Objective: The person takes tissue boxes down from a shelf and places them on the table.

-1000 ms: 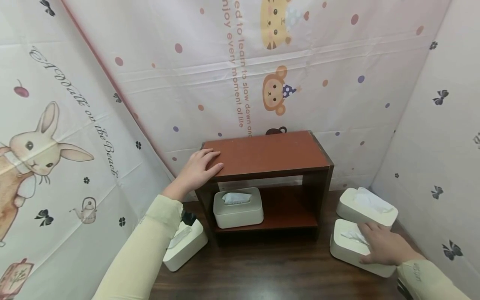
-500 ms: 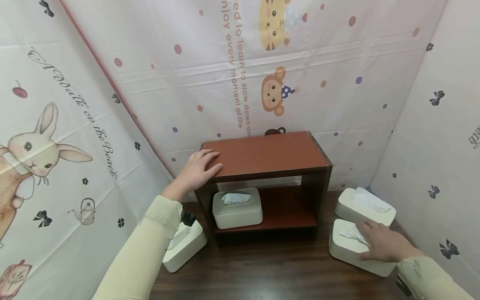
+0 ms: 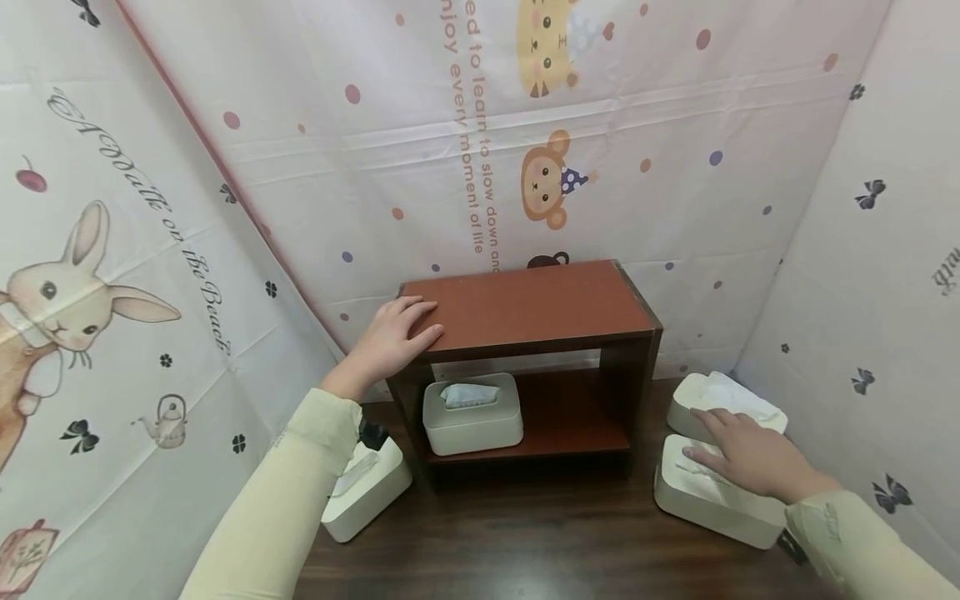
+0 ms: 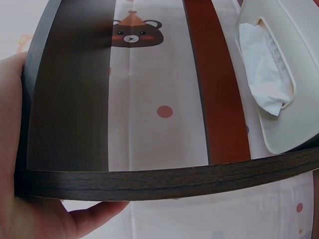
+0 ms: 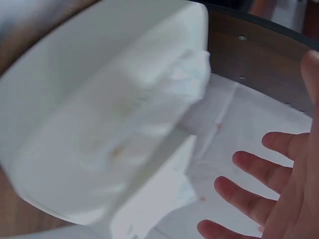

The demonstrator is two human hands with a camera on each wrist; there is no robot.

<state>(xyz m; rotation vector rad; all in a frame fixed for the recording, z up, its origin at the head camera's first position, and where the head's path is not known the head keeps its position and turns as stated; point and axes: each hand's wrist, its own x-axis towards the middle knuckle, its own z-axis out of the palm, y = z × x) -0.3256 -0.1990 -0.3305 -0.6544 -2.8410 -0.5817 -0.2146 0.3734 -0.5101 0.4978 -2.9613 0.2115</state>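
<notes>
My left hand [image 3: 390, 343] rests on the top left corner of a small brown shelf unit [image 3: 540, 304], fingers and thumb lying over the red-brown top board. In the left wrist view a finger [image 4: 99, 218] extends past the dark front edge of the side panel. A pale tissue box [image 3: 474, 429] with a white tissue sits on the lower shelf's left part. My right hand [image 3: 757, 458], fingers spread and holding nothing, is over the front tissue box [image 3: 712, 510] at the right, its fingertips overlapping the rear tissue box [image 3: 686, 414]. In the right wrist view both boxes lie beside the fingers.
Another tissue box [image 3: 371, 497] stands at an angle left of the unit, partly behind my left forearm. Everything stands on a dark wooden tabletop [image 3: 517, 542]. Printed fabric walls [image 3: 660, 217] enclose the back and both sides.
My right hand has lifted off the front box's right part and moved back and slightly left, its fingers spreading. My left hand and the boxes have kept their places.
</notes>
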